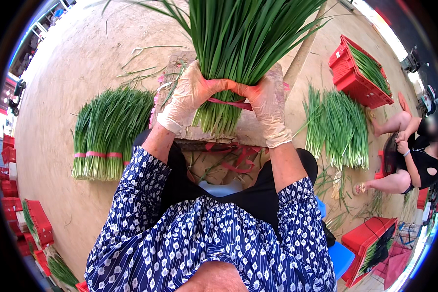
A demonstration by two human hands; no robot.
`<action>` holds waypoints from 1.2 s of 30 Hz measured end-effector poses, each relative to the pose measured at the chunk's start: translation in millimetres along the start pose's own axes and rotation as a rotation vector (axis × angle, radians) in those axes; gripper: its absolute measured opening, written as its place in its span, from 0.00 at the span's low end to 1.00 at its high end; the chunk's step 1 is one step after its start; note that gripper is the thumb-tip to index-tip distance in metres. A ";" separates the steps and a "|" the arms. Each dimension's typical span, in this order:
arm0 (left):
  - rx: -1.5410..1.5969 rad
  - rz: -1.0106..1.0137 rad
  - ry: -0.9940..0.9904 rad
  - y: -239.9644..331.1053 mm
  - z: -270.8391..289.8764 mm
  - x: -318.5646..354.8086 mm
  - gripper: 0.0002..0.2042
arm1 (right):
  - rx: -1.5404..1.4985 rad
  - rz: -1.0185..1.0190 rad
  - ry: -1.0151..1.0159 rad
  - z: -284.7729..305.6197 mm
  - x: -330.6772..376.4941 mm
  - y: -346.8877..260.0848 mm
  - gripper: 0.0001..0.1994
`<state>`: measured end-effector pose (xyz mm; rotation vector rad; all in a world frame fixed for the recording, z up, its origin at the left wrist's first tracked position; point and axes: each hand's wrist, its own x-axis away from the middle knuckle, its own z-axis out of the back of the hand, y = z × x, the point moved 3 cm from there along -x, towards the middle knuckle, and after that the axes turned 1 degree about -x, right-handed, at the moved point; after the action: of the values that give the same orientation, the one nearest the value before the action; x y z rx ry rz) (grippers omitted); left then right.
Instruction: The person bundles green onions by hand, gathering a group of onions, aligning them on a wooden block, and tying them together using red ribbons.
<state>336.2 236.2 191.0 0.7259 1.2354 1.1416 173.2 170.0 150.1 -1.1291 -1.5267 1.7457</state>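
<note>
Your left grip (190, 93) and right grip (268, 108), gloved in translucent cream, clasp the green long-leaved bundle (236, 46) over the weathered wooden worktop (249, 130). Uneven pull on the flat pink ribbon (232, 103) could let the bundle slip; overtightening could crush it.

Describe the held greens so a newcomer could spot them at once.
Start at the low, worn stand before the person. Over it, the gloved left hand and right hand clasp a thick leafy bunch, pale stems nearest the person. Unlike the pink-banded bunches at left and greens at right, only this is held.
</note>
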 end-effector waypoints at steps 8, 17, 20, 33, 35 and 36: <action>-0.453 0.579 -0.185 -101.4 -3.5 3.4 0.40 | 0.001 -0.390 -0.088 27.1 18.6 124.0 0.29; 0.026 0.574 -0.272 -94.3 -36.1 9.4 0.36 | 0.256 -0.600 0.233 60.7 39.9 100.7 0.36; 0.440 0.510 -0.309 -81.5 -62.5 15.1 0.27 | 0.195 -0.564 0.244 75.8 42.3 80.4 0.35; -0.485 0.100 -0.332 -98.0 -74.4 19.9 0.11 | 0.101 -0.586 0.289 89.8 56.7 109.2 0.44; -0.505 0.112 -0.347 -99.2 -73.9 19.1 0.10 | -0.006 -0.529 0.317 83.1 58.8 106.0 0.44; -0.515 0.118 -0.354 -99.7 -73.0 18.5 0.10 | -0.059 -0.500 0.330 79.3 59.9 104.3 0.44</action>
<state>291.3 211.6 77.0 0.5769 0.5715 1.2932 87.5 159.3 34.7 -0.9058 -1.4973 1.1285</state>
